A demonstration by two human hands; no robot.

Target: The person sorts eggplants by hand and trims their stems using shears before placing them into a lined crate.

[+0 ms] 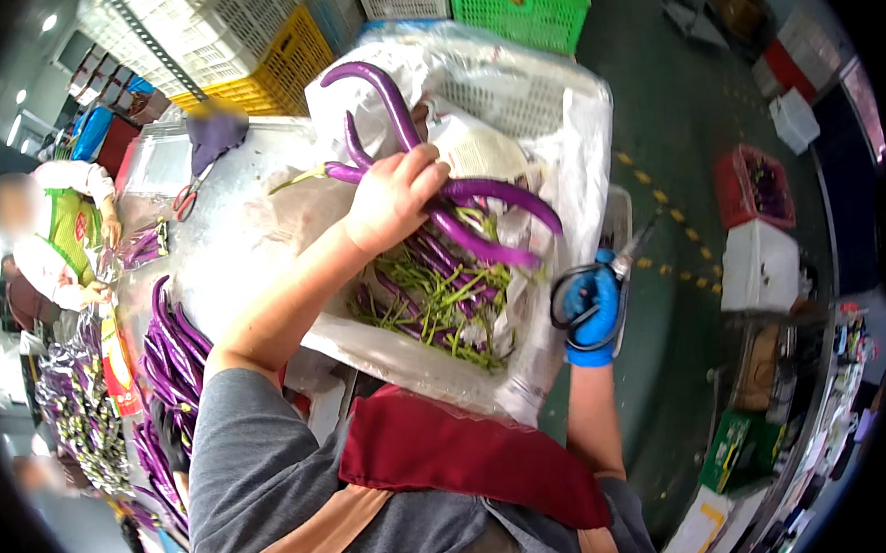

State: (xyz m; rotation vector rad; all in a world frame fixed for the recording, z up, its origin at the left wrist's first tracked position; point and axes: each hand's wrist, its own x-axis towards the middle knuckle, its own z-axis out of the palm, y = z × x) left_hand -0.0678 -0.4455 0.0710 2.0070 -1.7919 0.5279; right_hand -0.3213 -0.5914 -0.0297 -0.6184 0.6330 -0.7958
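My bare left hand (401, 196) grips several long purple eggplants (392, 103) over a crate (505, 108) lined with white plastic. Their curved ends stick out on both sides of my fingers, and one green stem points left. Below the hand, more eggplants and many cut green stems (444, 306) lie inside the crate. At the crate's right side, my right hand (595, 306) wears a blue glove and holds black-handled scissors (564, 300). Their blades point up and to the right; whether they are apart cannot be told.
A metal table (219, 243) on the left bears red-handled scissors (186, 202), a dark cloth (214, 138) and piled eggplants (169, 351). Across it, a person in a green apron (76, 228) handles bagged eggplants (141, 247). Green (523, 9) and yellow crates (289, 59) stand behind.
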